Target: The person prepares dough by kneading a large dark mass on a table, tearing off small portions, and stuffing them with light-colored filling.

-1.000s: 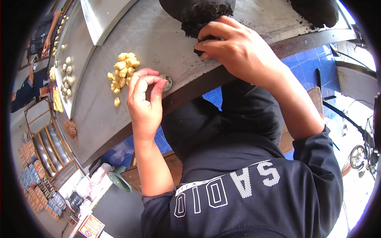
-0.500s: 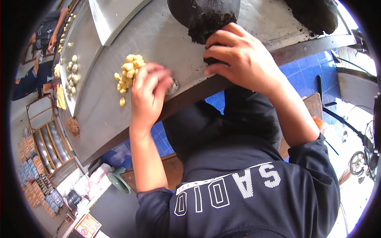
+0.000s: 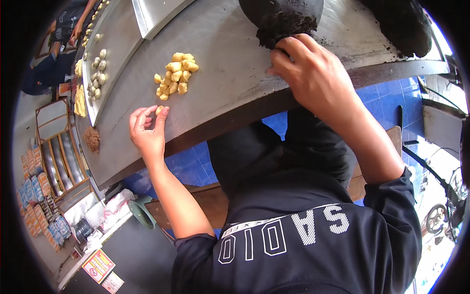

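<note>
- Left hand (image 3: 147, 128) sits at the near edge of the steel worktop (image 3: 230, 73), fingers curled, thumb and fingertips pinching one small yellow piece (image 3: 159, 109).
- That piece is held just above the worktop surface, close to the near rim and a little apart from the heap.
- Yellow heap (image 3: 175, 74): a loose pile of small lumps on bare steel, up and to the right of the left hand. A few strays trail off its lower left side toward the hand.
- Right hand (image 3: 313, 73) rests further right on the worktop, palm down, fingers bent, fingertips pressed into the lower edge of a dark mound (image 3: 284, 22). Whether it has closed on any of the dark stuff, cannot tell.
- Dark mound sits against the far side; crumbs lie scattered on the steel around it. A second dark mass (image 3: 396, 24) lies at the far right, near the worktop's end.
- Open steel between heap and right hand: a broad bare strip, nothing on it.
- Near edge of the worktop runs as a curved dark band from lower left up to the right; both forearms cross it.
- Left of the heap, a raised steel lip marks off a tray (image 3: 115, 29) holding pale round balls (image 3: 98, 68) in a row, well apart from the hands.
- Another person (image 3: 68, 29) is at the far upper left, beyond the tray.
</note>
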